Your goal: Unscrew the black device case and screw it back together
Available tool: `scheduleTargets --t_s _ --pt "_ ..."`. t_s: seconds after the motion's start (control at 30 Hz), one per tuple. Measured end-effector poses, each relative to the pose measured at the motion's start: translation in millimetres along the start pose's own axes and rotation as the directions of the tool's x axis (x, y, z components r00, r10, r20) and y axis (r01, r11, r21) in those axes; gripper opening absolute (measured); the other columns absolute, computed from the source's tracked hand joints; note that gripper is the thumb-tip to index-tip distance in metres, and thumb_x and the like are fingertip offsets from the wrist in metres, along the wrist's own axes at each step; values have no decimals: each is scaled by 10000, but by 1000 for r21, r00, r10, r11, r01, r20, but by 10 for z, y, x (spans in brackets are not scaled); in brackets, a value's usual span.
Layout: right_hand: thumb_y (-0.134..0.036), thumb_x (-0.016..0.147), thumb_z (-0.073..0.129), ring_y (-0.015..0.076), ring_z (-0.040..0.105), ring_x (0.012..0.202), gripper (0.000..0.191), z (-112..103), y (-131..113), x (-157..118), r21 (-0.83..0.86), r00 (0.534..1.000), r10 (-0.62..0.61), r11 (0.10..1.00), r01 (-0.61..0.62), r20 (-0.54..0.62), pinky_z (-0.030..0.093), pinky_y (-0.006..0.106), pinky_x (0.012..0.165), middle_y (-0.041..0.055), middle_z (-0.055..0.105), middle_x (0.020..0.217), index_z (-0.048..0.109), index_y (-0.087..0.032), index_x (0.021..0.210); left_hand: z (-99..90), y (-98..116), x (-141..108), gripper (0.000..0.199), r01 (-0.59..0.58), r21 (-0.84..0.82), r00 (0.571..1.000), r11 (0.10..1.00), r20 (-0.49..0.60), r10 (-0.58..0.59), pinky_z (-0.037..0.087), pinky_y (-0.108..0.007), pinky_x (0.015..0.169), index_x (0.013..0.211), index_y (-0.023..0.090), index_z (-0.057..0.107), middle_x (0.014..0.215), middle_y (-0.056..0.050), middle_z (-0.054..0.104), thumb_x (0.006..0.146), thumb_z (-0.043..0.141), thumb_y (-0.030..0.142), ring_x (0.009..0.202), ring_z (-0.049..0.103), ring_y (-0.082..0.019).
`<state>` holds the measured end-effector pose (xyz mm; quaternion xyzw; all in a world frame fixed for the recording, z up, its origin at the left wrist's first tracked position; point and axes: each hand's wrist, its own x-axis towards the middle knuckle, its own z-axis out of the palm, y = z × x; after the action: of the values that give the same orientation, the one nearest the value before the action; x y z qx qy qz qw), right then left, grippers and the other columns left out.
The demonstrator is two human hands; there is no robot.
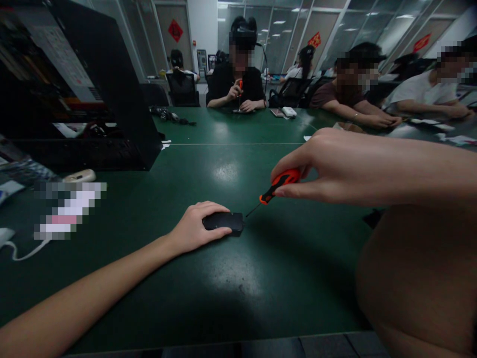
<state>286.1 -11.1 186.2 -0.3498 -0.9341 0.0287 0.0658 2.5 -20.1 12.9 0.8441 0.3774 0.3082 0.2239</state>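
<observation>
Thumb and fingers of my left hand (196, 226) grip the sides of a small black box (233, 223), which rests on the green tabletop (194, 288). My right hand (309, 166) is closed around the handle of a red and black screwdriver (281, 185). The screwdriver slants down to the left, its thin shaft ending close to the right end of the box. Whether the tip touches the box I cannot tell. Part of the box lies hidden under my left fingers.
At the left stands a large black open-fronted case (122, 99). A white cable (30, 253) lies in front of it. Across the table a person (219, 82) holds another screwdriver (240, 89). Other people sit at the right. A small white object (288, 112) lies at the far edge.
</observation>
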Motion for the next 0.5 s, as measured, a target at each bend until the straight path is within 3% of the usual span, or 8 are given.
scheduleTargets --t_s 0.07,0.23,0.43,0.5 --pt "-399 920 673 114 548 488 232 -15 18 20 10 998 -12 1000 12 68 385 268 482 0 715 673 818 -228 978 -2 0 -1 358 5 0 1000 1000 7 -5 525 -420 977 1120 180 738 1122 -97 769 838 788 396 1040 714 -275" --pt "-417 916 681 129 589 519 227 -12 84 75 86 992 -61 995 51 114 413 276 496 -19 735 725 817 -263 1011 -12 9 7 355 8 -6 1000 1000 18 -8 527 -416 974 1126 179 735 1125 -95 767 849 777 398 1034 715 -269" --pt "-402 914 688 127 604 561 219 36 67 94 110 994 -25 994 13 110 424 281 531 -1 751 773 820 -247 998 -15 18 11 355 8 -13 1000 1000 22 -8 525 -412 976 1119 169 734 1117 -97 767 849 778 394 1023 716 -265" --pt "-410 889 716 119 585 531 216 56 68 76 112 999 -6 994 2 37 415 276 517 3 742 724 827 -234 949 -8 7 9 362 13 -14 1000 1000 25 -12 524 -413 978 1127 170 731 1124 -98 765 851 776 399 1026 716 -266"
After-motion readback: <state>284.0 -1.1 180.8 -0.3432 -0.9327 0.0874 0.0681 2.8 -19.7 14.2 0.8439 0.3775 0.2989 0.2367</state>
